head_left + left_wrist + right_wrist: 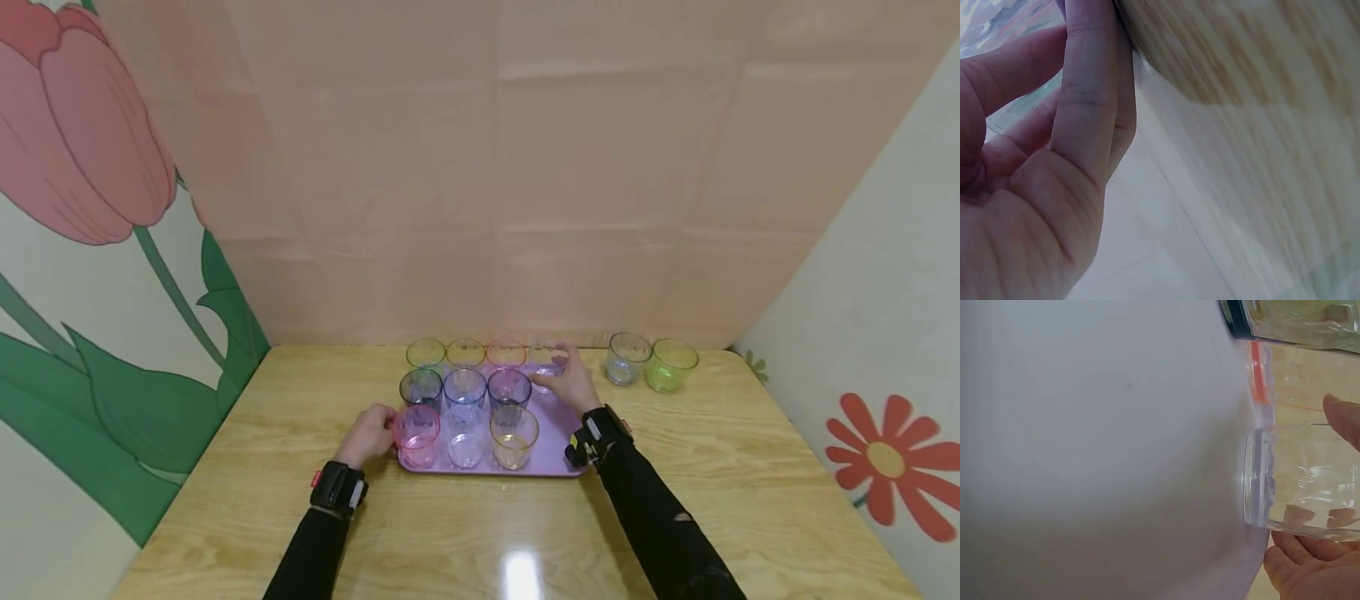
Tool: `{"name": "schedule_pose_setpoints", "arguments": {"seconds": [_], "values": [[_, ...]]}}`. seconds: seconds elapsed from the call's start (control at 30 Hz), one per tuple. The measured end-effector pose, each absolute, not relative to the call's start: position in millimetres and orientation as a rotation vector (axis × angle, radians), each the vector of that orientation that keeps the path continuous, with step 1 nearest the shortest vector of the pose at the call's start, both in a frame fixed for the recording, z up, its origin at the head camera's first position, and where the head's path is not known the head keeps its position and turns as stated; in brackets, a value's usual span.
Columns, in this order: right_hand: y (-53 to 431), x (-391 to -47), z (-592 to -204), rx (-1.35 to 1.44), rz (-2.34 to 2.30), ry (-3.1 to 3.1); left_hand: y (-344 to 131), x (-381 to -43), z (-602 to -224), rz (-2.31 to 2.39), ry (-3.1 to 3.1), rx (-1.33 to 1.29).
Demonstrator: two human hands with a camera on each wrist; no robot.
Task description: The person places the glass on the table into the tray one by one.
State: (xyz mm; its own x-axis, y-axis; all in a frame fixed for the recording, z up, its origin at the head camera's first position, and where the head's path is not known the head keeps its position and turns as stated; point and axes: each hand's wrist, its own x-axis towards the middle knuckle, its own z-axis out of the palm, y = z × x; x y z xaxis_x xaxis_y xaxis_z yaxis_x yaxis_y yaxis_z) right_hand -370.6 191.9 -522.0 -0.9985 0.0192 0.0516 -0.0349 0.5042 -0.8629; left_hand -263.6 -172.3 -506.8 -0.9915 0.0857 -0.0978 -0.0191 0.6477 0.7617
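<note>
My right hand (pixel 573 383) grips a clear glass (pixel 543 358) at the right end of the back row on a purple tray (pixel 555 442). In the right wrist view its thumb and fingers lie on opposite sides of that clear glass (pixel 1310 475), whose base is at the tray. At the tray's front left corner, my left hand (pixel 367 435) rests beside a pink glass (pixel 417 437), fingers fairly straight. The left wrist view shows the fingers (pixel 1088 81) by the table edge; their tips are cut off, so what they touch is hidden.
More glasses stand in rows on the tray, among them a dark one (pixel 421 388), a purple one (pixel 509 390) and an amber one (pixel 513 437). A bluish glass (pixel 627 360) and a green glass (pixel 671 367) stand on the wooden table (pixel 450 533) to the right.
</note>
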Motion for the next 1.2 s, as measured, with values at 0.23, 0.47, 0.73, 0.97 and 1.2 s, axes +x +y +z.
{"name": "schedule_pose_setpoints", "arguments": {"seconds": [0.23,0.47,0.73,0.97,1.2], "values": [[190.3,-370.3,-521.3,-0.008,1.419,-2.736,-171.9,-261.6,-505.2,1.273,2.743,0.062],[188.3,-368.7,-519.7,-0.017,1.373,-2.766,-170.4,-260.3,-506.1,1.317,2.711,0.035],[187.0,-365.4,-515.4,-0.008,1.355,-2.777,-169.9,-260.1,-506.1,1.325,2.705,0.03],[187.2,-366.6,-516.5,-0.024,1.328,-2.802,-170.5,-260.1,-505.0,1.319,2.7,0.028],[188.8,-367.8,-517.4,-0.046,1.393,-2.799,-171.0,-261.8,-504.1,1.271,2.7,0.022]]}}
